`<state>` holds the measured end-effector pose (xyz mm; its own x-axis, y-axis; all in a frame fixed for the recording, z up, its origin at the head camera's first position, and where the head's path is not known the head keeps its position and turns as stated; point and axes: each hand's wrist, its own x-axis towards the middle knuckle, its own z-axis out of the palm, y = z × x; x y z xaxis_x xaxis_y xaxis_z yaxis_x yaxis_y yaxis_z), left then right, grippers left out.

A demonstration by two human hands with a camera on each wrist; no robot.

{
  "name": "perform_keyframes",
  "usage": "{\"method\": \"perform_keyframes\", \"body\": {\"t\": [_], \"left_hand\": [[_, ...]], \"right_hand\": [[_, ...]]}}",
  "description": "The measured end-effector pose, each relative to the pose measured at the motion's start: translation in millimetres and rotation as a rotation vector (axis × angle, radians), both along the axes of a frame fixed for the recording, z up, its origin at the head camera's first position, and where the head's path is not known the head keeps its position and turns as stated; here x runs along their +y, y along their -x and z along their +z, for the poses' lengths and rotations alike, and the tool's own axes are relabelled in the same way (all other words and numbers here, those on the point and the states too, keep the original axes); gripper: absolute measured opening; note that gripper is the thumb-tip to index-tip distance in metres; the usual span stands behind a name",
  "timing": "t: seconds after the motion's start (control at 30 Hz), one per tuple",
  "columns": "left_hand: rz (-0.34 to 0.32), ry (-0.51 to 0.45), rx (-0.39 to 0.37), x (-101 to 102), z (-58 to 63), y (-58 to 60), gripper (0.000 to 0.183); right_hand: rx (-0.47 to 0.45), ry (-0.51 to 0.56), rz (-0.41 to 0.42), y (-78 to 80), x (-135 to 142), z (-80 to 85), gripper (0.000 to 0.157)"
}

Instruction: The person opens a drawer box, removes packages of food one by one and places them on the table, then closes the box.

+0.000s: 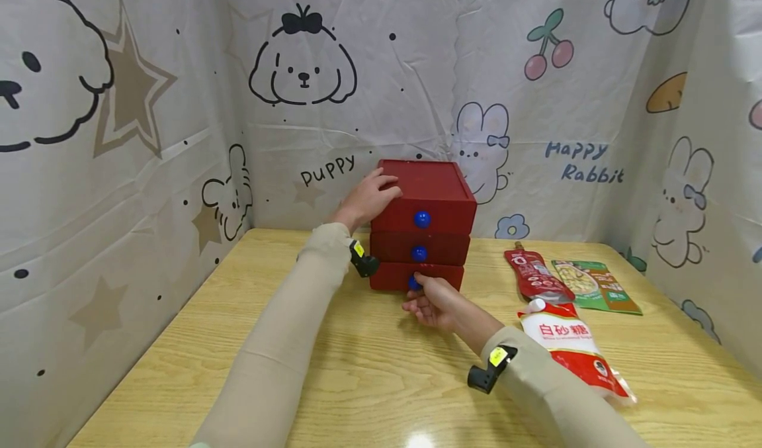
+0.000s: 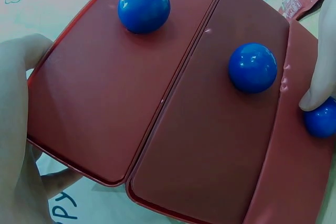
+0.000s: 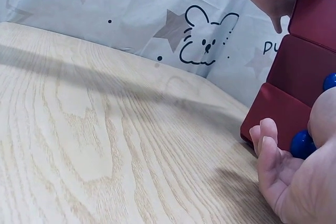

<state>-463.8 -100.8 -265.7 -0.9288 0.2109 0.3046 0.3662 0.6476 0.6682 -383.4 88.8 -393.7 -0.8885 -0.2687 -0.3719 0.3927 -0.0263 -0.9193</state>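
A red cabinet [image 1: 424, 182] with three stacked drawers stands at the back middle of the table, a round blue knob on each drawer front. My left hand [image 1: 370, 196] rests on its upper left corner, fingers spread over the top; the left wrist view shows fingers down along the side too. At the bottom drawer [image 1: 387, 276], my right hand [image 1: 439, 302] pinches the lowest blue knob [image 3: 303, 144] between thumb and fingers, palm turned up. Above it, the middle knob [image 2: 252, 68] and the top knob [image 2: 144, 8] are untouched.
Right of the cabinet lie a red spouted pouch [image 1: 530, 272] and a green food packet [image 1: 601, 286]. A red and white sugar bag [image 1: 565, 334] lies nearer, partly behind my right forearm. A printed curtain [image 1: 405, 71] closes off the table's back and sides.
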Motion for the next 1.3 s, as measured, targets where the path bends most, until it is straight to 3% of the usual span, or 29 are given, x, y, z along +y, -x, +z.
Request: {"method": "perform_keyframes", "body": {"t": [0.73, 1.03, 1.3], "left_hand": [[-0.021, -0.013, -0.007, 2.3, 5.1, -2.8, 0.055], [-0.017, -0.008, -0.017, 0.6, 2.4, -2.8, 0.055], [-0.025, -0.01, -0.012, -0.6, 3.0, -3.1, 0.056]], "right_hand": [[0.006, -0.043, 0.047, 13.1, 8.9, -2.5, 0.049], [0.097, -0.286, 0.092, 11.5, 12.0, -2.2, 0.054], [0.1, -0.309, 0.081, 14.1, 9.3, -1.3, 0.052]]}}
